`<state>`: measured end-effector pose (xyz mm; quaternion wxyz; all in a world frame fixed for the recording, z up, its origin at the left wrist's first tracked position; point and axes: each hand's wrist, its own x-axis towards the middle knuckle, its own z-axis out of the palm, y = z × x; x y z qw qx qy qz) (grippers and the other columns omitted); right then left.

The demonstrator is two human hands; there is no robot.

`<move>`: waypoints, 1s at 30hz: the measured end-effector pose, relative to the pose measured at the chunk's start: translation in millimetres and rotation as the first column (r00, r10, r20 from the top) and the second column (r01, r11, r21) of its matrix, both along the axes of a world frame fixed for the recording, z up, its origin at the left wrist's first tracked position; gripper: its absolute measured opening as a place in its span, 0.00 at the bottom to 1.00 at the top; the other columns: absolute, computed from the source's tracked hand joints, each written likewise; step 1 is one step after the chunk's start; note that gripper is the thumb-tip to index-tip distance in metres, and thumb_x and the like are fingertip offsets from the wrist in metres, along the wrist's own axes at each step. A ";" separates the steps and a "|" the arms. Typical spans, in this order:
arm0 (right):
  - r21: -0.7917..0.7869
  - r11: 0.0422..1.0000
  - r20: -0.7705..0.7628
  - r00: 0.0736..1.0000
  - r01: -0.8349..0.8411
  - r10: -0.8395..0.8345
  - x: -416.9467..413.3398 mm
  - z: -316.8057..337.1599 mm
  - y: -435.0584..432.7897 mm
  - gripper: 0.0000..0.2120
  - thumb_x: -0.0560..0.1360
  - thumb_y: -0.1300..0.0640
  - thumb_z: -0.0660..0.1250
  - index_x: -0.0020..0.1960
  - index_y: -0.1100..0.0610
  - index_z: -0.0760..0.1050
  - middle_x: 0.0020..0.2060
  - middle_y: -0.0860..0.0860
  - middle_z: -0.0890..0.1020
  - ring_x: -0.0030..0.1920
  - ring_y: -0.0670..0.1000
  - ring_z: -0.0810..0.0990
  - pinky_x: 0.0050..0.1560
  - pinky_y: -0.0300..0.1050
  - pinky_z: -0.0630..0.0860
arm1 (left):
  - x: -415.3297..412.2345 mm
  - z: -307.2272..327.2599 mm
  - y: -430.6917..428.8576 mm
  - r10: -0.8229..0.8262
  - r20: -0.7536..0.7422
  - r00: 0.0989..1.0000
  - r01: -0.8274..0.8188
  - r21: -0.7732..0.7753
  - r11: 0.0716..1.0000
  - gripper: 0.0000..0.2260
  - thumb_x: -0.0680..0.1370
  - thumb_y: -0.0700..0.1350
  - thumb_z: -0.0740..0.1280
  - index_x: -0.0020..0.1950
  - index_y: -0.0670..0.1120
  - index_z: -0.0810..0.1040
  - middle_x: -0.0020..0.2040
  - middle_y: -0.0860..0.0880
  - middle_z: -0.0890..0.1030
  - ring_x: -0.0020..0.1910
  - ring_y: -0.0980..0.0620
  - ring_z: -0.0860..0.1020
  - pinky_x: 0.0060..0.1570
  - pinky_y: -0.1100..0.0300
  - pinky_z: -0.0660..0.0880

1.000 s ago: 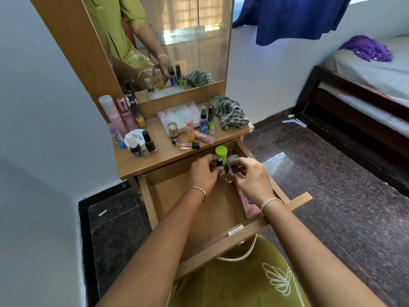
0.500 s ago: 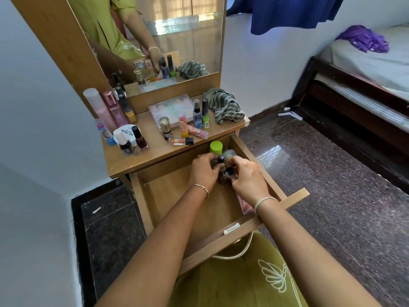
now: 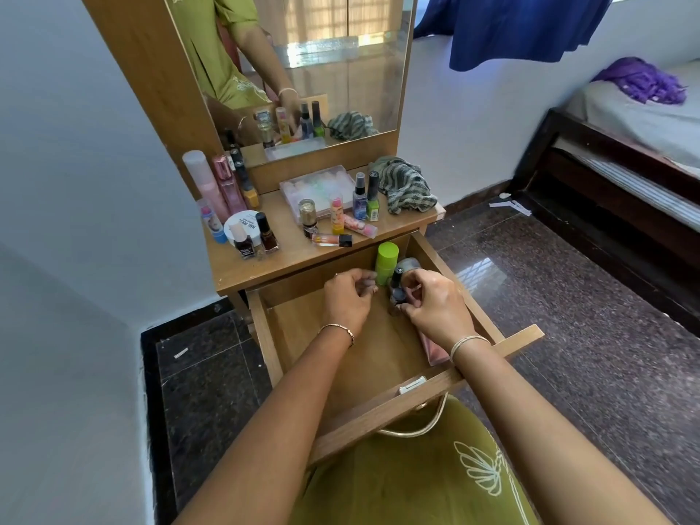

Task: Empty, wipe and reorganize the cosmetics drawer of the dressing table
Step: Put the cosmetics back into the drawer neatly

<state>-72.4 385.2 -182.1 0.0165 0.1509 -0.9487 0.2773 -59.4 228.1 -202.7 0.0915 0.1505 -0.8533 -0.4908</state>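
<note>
The wooden drawer of the dressing table is pulled out, with both my hands inside at its back right. My right hand grips a small dark nail polish bottle standing on the drawer floor. My left hand is just left of it, fingers curled and blurred, so I cannot tell whether it holds anything. Behind the bottle stand a lime green bottle and a grey-capped jar. A flat pink pack lies along the right drawer wall, partly hidden by my right wrist.
The tabletop holds several cosmetics: pink spray bottles, a white jar, nail polishes, a clear organiser box and a striped green cloth. A mirror rises behind. A bed stands at right.
My left hand has drawn back a little to the left, away from the bottles. My right hand stays on the small dark bottle. The camera has moved slightly.
</note>
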 end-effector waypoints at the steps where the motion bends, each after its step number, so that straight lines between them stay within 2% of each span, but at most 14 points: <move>1: 0.007 1.000 0.004 1.000 -0.004 0.004 0.3 0.1 -0.5 0.16 0.66 0.58 0.75 0.52 0.55 0.76 0.48 0.52 0.80 0.50 0.53 0.78 0.51 0.45 0.75 | 3.2 -0.9 -0.5 -0.019 0.032 0.999 0.018 0.023 1.000 0.10 0.71 0.34 0.71 0.50 0.45 0.82 0.41 0.53 0.82 0.37 0.64 0.78 0.40 0.77 0.72; 3: 0.020 1.000 -0.001 1.000 -0.005 0.006 0.9 1.2 -1.6 0.16 0.66 0.57 0.75 0.51 0.55 0.77 0.48 0.52 0.81 0.50 0.54 0.79 0.51 0.45 0.75 | 8.0 -5.0 2.1 -0.105 0.134 0.985 0.096 0.070 0.993 0.09 0.72 0.34 0.70 0.50 0.43 0.81 0.45 0.48 0.84 0.41 0.57 0.80 0.44 0.71 0.74; 5: 0.044 0.999 -0.018 1.000 -0.006 0.007 1.6 2.2 -2.4 0.14 0.67 0.58 0.75 0.51 0.55 0.77 0.47 0.53 0.81 0.49 0.55 0.79 0.49 0.45 0.74 | 12.0 -8.2 9.0 -0.198 0.234 0.952 0.180 0.093 0.979 0.10 0.73 0.33 0.68 0.53 0.40 0.80 0.49 0.43 0.83 0.48 0.49 0.81 0.52 0.62 0.76; 8: 0.054 0.999 -0.024 1.000 -0.008 0.010 2.7 3.8 -3.8 0.13 0.68 0.60 0.73 0.52 0.56 0.77 0.47 0.53 0.82 0.49 0.55 0.80 0.49 0.45 0.75 | 14.5 -8.6 20.3 -0.253 0.284 0.925 0.224 0.131 0.966 0.12 0.74 0.32 0.65 0.57 0.37 0.77 0.52 0.39 0.82 0.54 0.44 0.80 0.59 0.52 0.75; 13: 0.030 1.000 -0.024 1.000 -0.004 0.005 2.4 4.1 -3.3 0.13 0.67 0.62 0.72 0.52 0.56 0.78 0.48 0.55 0.83 0.49 0.55 0.81 0.50 0.48 0.77 | 11.2 -7.8 25.5 -0.259 0.299 0.919 0.241 0.094 0.966 0.13 0.75 0.33 0.65 0.59 0.37 0.77 0.53 0.41 0.82 0.54 0.46 0.80 0.59 0.54 0.74; 17: -0.005 1.000 -0.012 1.000 -0.006 0.006 2.6 3.4 -2.2 0.13 0.66 0.62 0.69 0.51 0.55 0.77 0.47 0.53 0.81 0.48 0.54 0.79 0.47 0.45 0.77 | 15.0 -1.6 22.4 -0.249 0.311 0.917 0.237 0.075 0.969 0.14 0.75 0.35 0.66 0.61 0.39 0.76 0.53 0.43 0.82 0.54 0.48 0.80 0.58 0.59 0.73; 19: -0.035 0.999 0.000 1.000 0.020 -0.020 3.0 4.4 -1.4 0.14 0.66 0.60 0.67 0.52 0.54 0.76 0.47 0.52 0.80 0.47 0.53 0.79 0.45 0.44 0.76 | 18.3 6.1 17.5 -0.222 0.273 0.936 0.214 0.059 0.975 0.15 0.75 0.37 0.67 0.62 0.41 0.76 0.52 0.46 0.83 0.52 0.52 0.80 0.56 0.62 0.73; 22: -0.072 0.994 -0.068 0.994 0.078 -0.083 5.0 10.0 -2.1 0.15 0.68 0.56 0.66 0.55 0.52 0.75 0.49 0.49 0.80 0.48 0.51 0.78 0.44 0.42 0.75 | 27.6 25.3 4.8 -0.129 0.152 0.980 0.121 0.056 0.991 0.14 0.75 0.39 0.68 0.60 0.45 0.77 0.47 0.51 0.83 0.45 0.57 0.79 0.48 0.67 0.73; 25: -0.160 0.983 -0.182 0.975 0.095 -0.124 10.2 24.6 -15.0 0.12 0.70 0.55 0.66 0.53 0.52 0.76 0.47 0.48 0.81 0.46 0.47 0.78 0.43 0.40 0.75 | 42.8 48.5 -15.6 0.016 -0.001 1.000 -0.015 0.097 0.995 0.09 0.75 0.42 0.69 0.54 0.51 0.78 0.43 0.54 0.82 0.41 0.56 0.81 0.46 0.60 0.79; 28: -0.235 0.972 -0.285 0.954 0.020 -0.089 16.0 46.2 -45.9 0.09 0.72 0.55 0.67 0.52 0.52 0.76 0.45 0.46 0.80 0.43 0.43 0.75 0.42 0.35 0.72 | 58.8 73.2 -40.7 0.157 -0.170 0.973 -0.138 0.122 0.983 0.06 0.75 0.46 0.68 0.46 0.58 0.75 0.41 0.54 0.81 0.41 0.55 0.81 0.43 0.58 0.80; 30: -0.267 0.962 -0.322 0.946 -0.060 -0.031 18.5 61.0 -73.9 0.09 0.72 0.56 0.67 0.53 0.53 0.76 0.45 0.46 0.79 0.43 0.43 0.75 0.43 0.35 0.71 | 65.4 88.7 -60.0 0.282 -0.256 0.925 -0.252 0.144 0.957 0.05 0.75 0.48 0.68 0.44 0.58 0.75 0.40 0.55 0.81 0.39 0.57 0.80 0.41 0.62 0.78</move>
